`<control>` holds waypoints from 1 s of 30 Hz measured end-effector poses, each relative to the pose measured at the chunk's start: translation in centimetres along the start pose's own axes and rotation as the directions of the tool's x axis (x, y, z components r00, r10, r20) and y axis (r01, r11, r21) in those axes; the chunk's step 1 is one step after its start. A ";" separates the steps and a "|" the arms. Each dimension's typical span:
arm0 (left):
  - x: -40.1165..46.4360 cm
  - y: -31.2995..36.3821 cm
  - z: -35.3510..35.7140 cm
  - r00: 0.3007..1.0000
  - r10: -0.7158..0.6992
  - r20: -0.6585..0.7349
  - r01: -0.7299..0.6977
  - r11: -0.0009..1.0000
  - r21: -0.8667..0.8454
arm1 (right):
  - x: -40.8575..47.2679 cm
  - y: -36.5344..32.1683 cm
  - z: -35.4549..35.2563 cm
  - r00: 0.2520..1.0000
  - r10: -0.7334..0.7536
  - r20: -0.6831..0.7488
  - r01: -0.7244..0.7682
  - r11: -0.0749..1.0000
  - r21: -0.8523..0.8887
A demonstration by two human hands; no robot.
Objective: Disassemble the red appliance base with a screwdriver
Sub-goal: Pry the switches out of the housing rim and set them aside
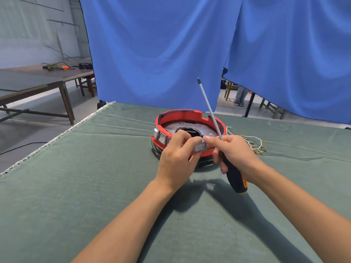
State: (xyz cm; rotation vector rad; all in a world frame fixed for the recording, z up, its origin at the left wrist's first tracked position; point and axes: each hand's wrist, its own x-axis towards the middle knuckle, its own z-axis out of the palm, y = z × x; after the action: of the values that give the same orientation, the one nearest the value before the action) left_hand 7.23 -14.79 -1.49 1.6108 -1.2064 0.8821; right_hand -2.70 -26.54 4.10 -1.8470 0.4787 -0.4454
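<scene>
Red base (190,115) — mid-bench (95,186), just beyond both hands. Left hand (176,158): grip pinching grey switch (200,148) at base's near rim. Right hand (234,154): fist wrapped round screwdriver (212,118), handle down, tip up and idle; fingertip touching same switch. Step, by judgement: work switch free of rim — press evenly, keep shaft clear. Base: round red ring, dark metal plate inside, more grey switches along near-left rim, loose wires (254,145) right of base.
</scene>
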 end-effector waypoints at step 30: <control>0.3 -2.9 -0.5 0.936 -0.320 0.145 0.180 0.792 0.583 | 3.5 5.5 -2.5 0.951 0.146 -0.272 -0.245 0.894 -0.376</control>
State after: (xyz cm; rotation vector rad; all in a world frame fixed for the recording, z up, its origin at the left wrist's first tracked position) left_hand 10.12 -14.11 -1.80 2.3556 -0.8864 0.9415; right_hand -1.65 -31.97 -0.16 -2.1239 0.9755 -0.4539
